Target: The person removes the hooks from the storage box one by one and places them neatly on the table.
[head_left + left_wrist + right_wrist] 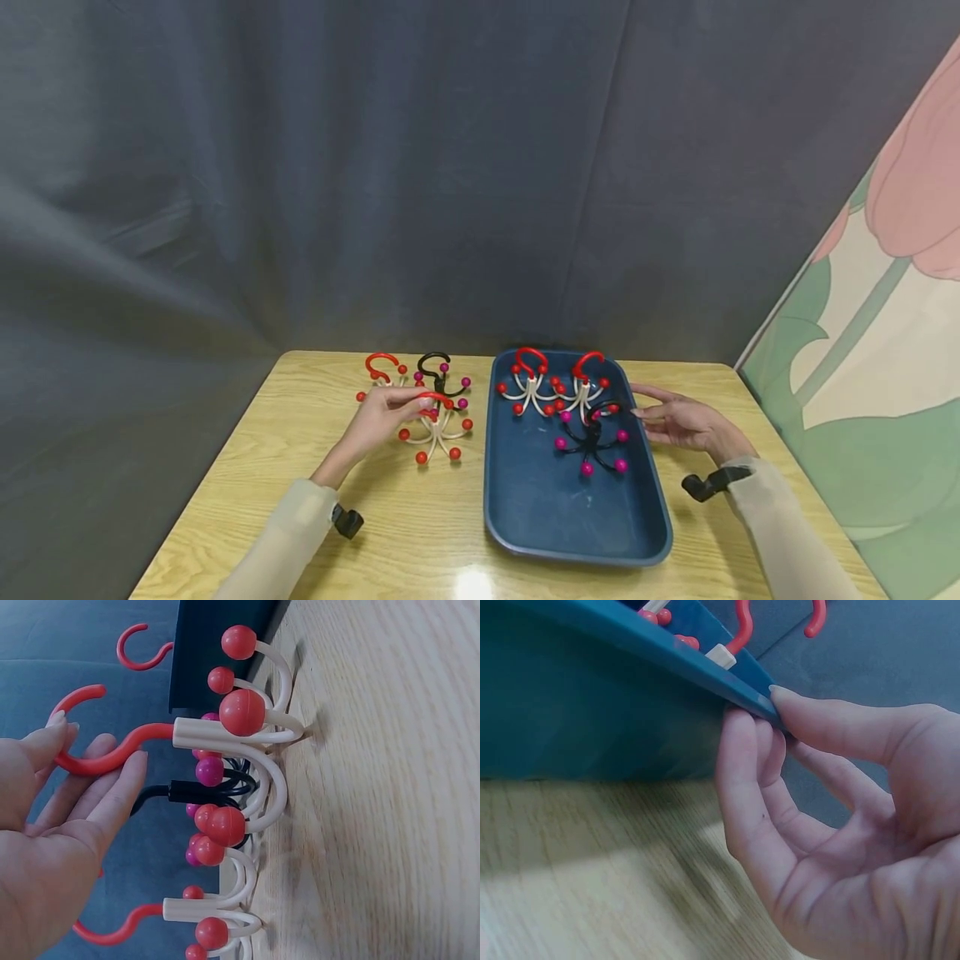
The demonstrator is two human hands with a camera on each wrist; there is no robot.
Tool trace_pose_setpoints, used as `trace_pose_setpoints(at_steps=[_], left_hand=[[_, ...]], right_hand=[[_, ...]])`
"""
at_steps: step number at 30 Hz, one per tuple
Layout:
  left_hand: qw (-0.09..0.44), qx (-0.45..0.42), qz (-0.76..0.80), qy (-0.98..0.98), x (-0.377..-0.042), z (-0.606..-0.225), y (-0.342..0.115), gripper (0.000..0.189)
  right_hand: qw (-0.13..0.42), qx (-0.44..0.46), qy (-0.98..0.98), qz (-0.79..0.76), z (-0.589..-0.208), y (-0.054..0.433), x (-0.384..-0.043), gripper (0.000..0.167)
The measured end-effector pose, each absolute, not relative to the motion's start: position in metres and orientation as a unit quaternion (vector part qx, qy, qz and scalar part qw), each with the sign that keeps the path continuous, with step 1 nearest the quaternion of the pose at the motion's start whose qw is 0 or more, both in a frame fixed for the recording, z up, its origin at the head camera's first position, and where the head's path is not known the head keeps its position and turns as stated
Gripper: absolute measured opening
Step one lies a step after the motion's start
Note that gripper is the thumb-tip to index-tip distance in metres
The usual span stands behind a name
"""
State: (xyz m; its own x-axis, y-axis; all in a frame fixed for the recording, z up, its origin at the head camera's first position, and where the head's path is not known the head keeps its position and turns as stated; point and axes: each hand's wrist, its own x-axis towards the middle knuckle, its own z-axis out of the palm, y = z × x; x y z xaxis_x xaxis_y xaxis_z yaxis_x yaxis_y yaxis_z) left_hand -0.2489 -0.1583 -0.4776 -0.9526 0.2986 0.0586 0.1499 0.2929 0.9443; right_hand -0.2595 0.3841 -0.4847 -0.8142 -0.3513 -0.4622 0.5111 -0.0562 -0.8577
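Red-hooked rack (436, 428), pinched by your left hand (384, 419), may catch the crowding black rack (439, 384); your right hand (686, 425) pinches the tray (536, 504).

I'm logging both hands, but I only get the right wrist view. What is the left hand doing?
Observer: The left hand holds a white hanger by its red hook.
Operator: I see the tray only in part. How many hangers are inside?
Observer: Three: two white hangers and a black hanger.
Operator: And on the table, apart from the one in that hand?
Observer: Another white hanger and another black hanger, both to the person's left of the tray.
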Motion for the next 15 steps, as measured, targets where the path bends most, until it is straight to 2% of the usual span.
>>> trace_pose_setpoints(at_steps=[9,15], left_hand=[[0.056,0.153,0.564,0.81,-0.2503,-0.477,-0.1573,0.037],[0.027,0.15,0.549,0.822,-0.2495,-0.4693,-0.1524,0.039]], right_hand=[[0.296,0.067,0.621,-0.723,-0.4845,0.3842,-0.2591,0.046],[0.297,0.066,0.619,-0.724,-0.4849,0.3842,-0.2596,0.044]])
